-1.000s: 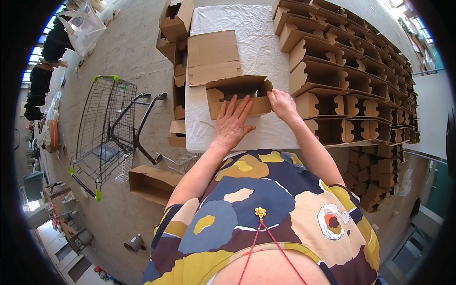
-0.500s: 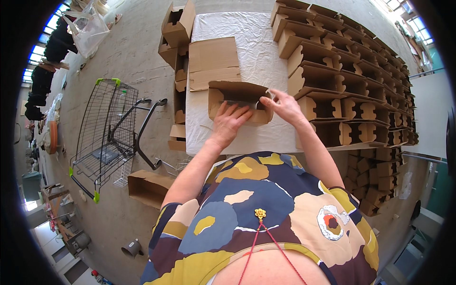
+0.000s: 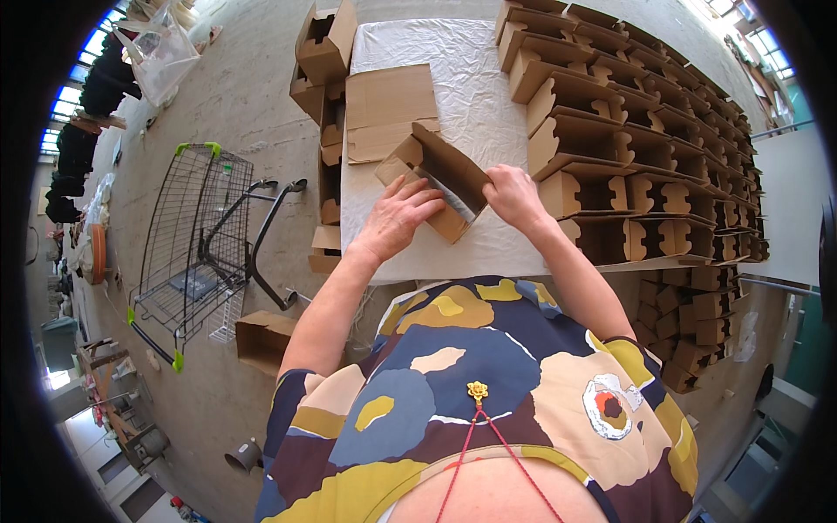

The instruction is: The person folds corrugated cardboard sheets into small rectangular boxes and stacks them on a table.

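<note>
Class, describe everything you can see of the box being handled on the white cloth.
The box is plain brown and looks like cardboard: long, open-topped, with upright walls. A pale patch shows inside, too unclear to name. It sits skewed over the white cloth; whether it rests flat is unclear. The left grip lies on its near wall, and the right grip holds the right end of its far wall.

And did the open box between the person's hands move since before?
Yes. Against the flat cardboard on the white-covered table, the open box has turned clockwise, its right end swinging toward the person.
</note>
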